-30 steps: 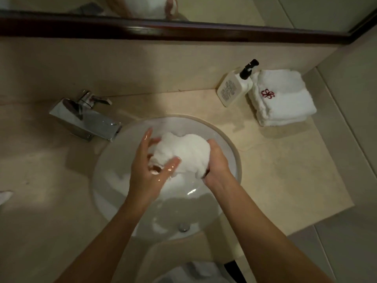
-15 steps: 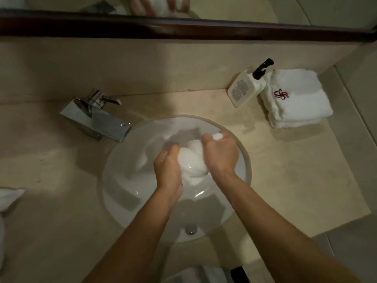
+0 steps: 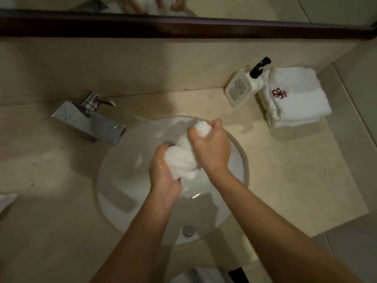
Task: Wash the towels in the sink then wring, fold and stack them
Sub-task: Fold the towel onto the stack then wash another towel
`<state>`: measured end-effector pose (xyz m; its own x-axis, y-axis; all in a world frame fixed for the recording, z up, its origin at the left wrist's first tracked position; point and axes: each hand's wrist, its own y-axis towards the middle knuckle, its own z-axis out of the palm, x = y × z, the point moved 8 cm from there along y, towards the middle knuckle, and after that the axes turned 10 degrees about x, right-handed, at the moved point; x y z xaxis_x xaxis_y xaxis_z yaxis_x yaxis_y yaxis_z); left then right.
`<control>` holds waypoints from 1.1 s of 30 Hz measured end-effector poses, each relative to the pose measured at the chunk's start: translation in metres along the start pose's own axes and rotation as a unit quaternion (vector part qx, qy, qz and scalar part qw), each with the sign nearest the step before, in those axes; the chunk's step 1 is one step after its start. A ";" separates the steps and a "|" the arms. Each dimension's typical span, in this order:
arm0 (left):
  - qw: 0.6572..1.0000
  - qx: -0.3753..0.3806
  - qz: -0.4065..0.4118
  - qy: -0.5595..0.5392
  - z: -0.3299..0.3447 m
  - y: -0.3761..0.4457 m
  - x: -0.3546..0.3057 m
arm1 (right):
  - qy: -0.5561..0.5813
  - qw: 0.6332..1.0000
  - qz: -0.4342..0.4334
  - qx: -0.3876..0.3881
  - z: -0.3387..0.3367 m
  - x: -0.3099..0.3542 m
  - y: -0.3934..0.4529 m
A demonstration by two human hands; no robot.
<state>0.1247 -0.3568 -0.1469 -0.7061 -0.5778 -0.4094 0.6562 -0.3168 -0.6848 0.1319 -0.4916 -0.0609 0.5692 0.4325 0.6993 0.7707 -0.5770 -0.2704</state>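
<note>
The folded towels (image 3: 293, 97) at about 2 o'clock from the sink (image 3: 122, 180) carry a red embroidered emblem, like a small flower or knot; no letters can be read in it. The soap bottle (image 3: 242, 87) leans just beside this stack, touching its left edge. The bottle is white with a black pump, and its label has dark printed text, but the print is too small to read.

The sink is a round white basin set into the beige counter (image 3: 295, 170). A little water shines on the bottom near the hands, and the metal drain (image 3: 188, 230) sits at 6 o'clock of the bowl. The chrome faucet (image 3: 89, 123) stands at 10 o'clock of the sink with its spout over the rim.

The wet towel (image 3: 181, 160) is held above the middle of the basin, bunched into a thick twisted roll. The left hand (image 3: 163, 176) grips its lower end with fingers curled around it. The right hand (image 3: 210, 148) clamps the upper end, and a small lump of cloth comes out above the fist.

At 9 o'clock, at the frame edge, lies a piece of white cloth (image 3: 7, 201). The mirror (image 3: 183, 5) at 12 o'clock reflects the hands.
</note>
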 end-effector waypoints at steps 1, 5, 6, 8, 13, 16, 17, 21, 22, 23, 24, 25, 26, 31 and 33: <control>0.999 -0.002 0.034 0.012 0.000 -0.002 -0.006 | 0.093 0.995 0.042 -0.013 -0.001 -0.011 -0.003; 0.954 0.004 0.193 0.228 0.005 -0.021 -0.039 | 0.435 0.868 0.235 0.043 0.025 -0.054 -0.020; 0.929 0.029 0.229 0.291 0.013 -0.028 -0.046 | 0.482 0.833 0.265 0.061 0.032 -0.057 -0.024; 0.870 0.101 0.292 0.385 0.031 -0.040 -0.051 | 0.533 0.795 0.286 0.051 0.036 -0.063 -0.027; 0.884 0.080 0.305 0.344 0.033 -0.050 -0.050 | 0.479 0.855 0.192 -0.061 0.007 -0.053 -0.025; 0.958 0.008 0.221 0.182 0.024 -0.039 -0.041 | 0.337 0.935 0.077 -0.076 -0.015 -0.018 -0.021; 0.975 0.000 0.177 0.132 0.021 -0.036 -0.036 | 0.297 0.951 0.041 -0.075 -0.019 -0.005 -0.020; 0.995 0.086 -0.041 -0.003 0.024 -0.022 -0.014 | 0.094 0.986 -0.121 -0.071 -0.026 0.044 -0.022; 0.992 0.102 -0.070 -0.004 0.026 -0.022 -0.012 | 0.058 0.983 -0.159 -0.071 -0.025 0.054 -0.024; 0.991 0.102 -0.086 0.006 0.024 -0.021 -0.012 | 0.034 0.978 -0.196 -0.068 -0.022 0.061 -0.025; 0.990 0.117 -0.085 0.009 0.025 -0.019 -0.013 | 0.014 0.969 -0.238 -0.063 -0.018 0.068 -0.027; 0.989 0.121 -0.089 0.010 0.022 -0.016 -0.013 | -0.002 0.958 -0.280 -0.056 -0.014 0.075 -0.030; 0.988 0.122 -0.098 0.014 0.022 -0.012 -0.012 | -0.016 0.946 -0.319 -0.050 -0.010 0.081 -0.032; 0.976 0.152 -0.153 0.013 0.029 -0.013 -0.009 | -0.051 0.906 -0.419 -0.026 -0.005 0.101 -0.042; 0.976 0.142 -0.165 -0.013 0.034 -0.015 -0.015 | -0.095 0.890 -0.444 -0.033 -0.005 0.109 -0.050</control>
<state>0.1349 -0.3685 -0.1102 -0.8872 -0.4264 -0.1763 0.4434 -0.6822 -0.5813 0.1537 -0.4188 0.0327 -0.2134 0.8441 0.4919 0.9259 0.0141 0.3775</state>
